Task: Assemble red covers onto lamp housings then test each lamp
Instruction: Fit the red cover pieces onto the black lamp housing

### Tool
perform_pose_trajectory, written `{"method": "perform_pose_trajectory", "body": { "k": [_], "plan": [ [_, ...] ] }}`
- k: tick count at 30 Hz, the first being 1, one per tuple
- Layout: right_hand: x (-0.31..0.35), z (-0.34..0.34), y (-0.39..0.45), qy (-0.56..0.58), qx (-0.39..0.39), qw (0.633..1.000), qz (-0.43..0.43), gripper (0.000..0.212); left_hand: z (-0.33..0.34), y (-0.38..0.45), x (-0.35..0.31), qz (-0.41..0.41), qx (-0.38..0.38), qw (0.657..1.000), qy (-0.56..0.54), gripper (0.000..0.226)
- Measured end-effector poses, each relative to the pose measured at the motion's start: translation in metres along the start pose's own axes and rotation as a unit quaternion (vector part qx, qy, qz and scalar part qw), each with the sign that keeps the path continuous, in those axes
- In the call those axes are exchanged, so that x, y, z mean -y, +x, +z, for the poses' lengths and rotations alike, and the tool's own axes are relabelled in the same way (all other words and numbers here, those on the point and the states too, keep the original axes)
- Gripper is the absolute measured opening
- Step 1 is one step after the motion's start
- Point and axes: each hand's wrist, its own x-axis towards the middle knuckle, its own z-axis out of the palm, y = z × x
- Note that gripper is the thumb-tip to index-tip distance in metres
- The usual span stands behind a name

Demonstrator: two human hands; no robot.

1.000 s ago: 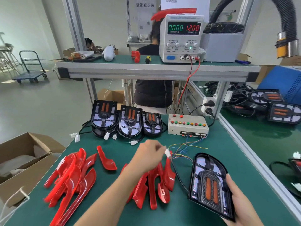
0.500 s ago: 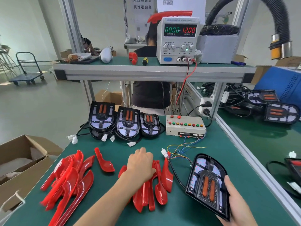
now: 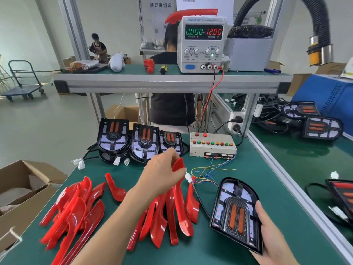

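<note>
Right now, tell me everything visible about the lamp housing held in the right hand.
The lamp housing is a glossy black plastic shell, arch-shaped, rounded at its far end. Inside lie pale reflective panels split by black ribs, and a textured dark centre with two upright orange strips. No red cover is on it. It is tilted, its near right edge gripped by the right hand, the left edge close to the green table; whether it touches is unclear. A black cable leaves its left side toward a white connector.

the right hand (image 3: 275, 236) is cut off by the bottom edge at the wrist, its fingers hidden behind the lamp housing (image 3: 236, 213). the left hand (image 3: 162, 176) hides the middle of the red cover (image 3: 179, 197) it grips. the lower-left red covers (image 3: 70, 213) are blurred and clipped by the bottom edge.
</note>
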Motion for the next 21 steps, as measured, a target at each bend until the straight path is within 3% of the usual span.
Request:
{"method": "perform_pose_trajectory", "body": {
  "k": [4, 8, 11, 15, 21],
  "plan": [
    [0.0, 0.001, -0.001, -0.011, 0.011, 1.0, -0.004, 0.052, -0.007, 0.002, -0.034, 0.03, -0.01, 0.992, -0.124, 0.016],
    [-0.004, 0.004, -0.001, -0.013, 0.016, 1.0, -0.018, 0.054, 0.025, 0.0, -0.069, -0.052, 0.092, 0.938, -0.33, 0.016],
    [-0.006, 0.005, 0.002, -0.005, 0.019, 0.999, -0.036, 0.055, 0.063, 0.0, -0.091, -0.095, 0.11, 0.946, -0.291, 0.022],
    [-0.008, 0.006, 0.005, 0.048, 0.005, 0.998, -0.042, 0.053, 0.11, 0.003, -0.118, -0.068, 0.085, 0.979, -0.172, 0.029],
    [-0.008, 0.007, 0.007, 0.071, 0.035, 0.995, -0.061, 0.051, 0.14, 0.014, -0.132, -0.063, 0.066, 0.996, -0.011, 0.031]
  ]
}}
